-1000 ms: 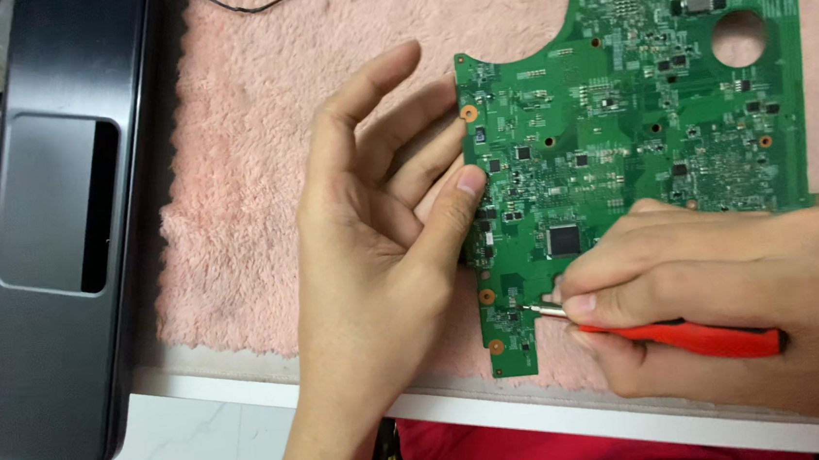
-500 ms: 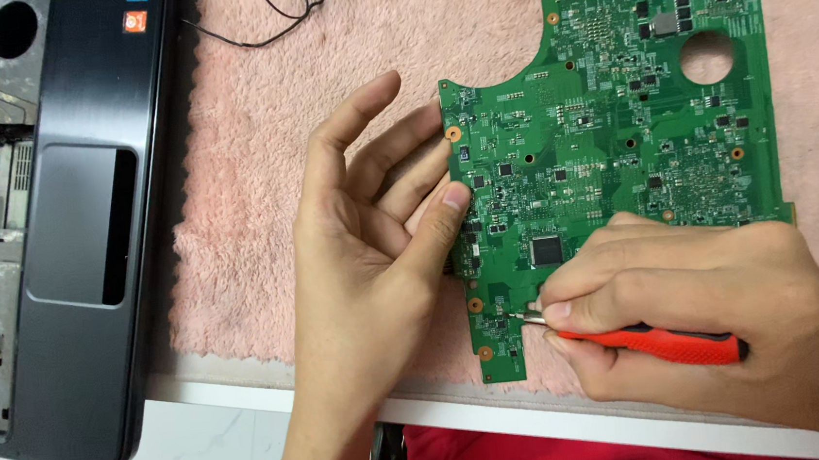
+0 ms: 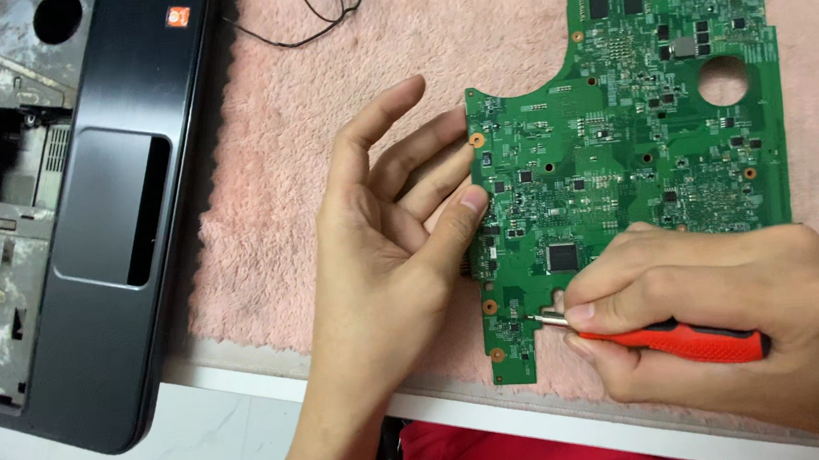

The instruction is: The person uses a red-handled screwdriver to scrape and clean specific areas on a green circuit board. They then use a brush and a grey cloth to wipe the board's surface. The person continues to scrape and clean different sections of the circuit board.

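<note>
Circuit board (image 3: 636, 134), one large green piece studded with small dark chips, lay flat on the pink fluffy mat (image 3: 281, 201), right of centre and running off the far edge of view. One round hole (image 3: 722, 81) was cut through it near its right side.

One left hand (image 3: 392, 251) stood at the board's left edge, palm open and fingers spread, its thumb tip and fingertips pressing against that edge; it clasped nothing. One right hand (image 3: 718, 313) was closed around a single red-handled screwdriver (image 3: 676, 337), whose thin metal tip touched the near-left tab of the board, just right of one of its copper-ringed mounting holes.

Judging from this, the main risk was a slip: the tip was fine and the board crowded, so a skid off its spot could have scratched traces or knocked off a tiny part. The left hand only braced one edge, and the soft mat gave no firm seat, so sideways force might have pushed the board away or tilted it. The near tab also sat close to the table's near edge, where downward pressure on soft pile could have flexed the narrow strip. Fluffy fibre against bare electronics might also have carried static.

One dark laptop base (image 3: 89, 236), stripped open, lay at far left on the white table (image 3: 202, 441), and thin black wire (image 3: 315, 18) curled on the mat at the far side; whether one strand or two, I could not tell.
</note>
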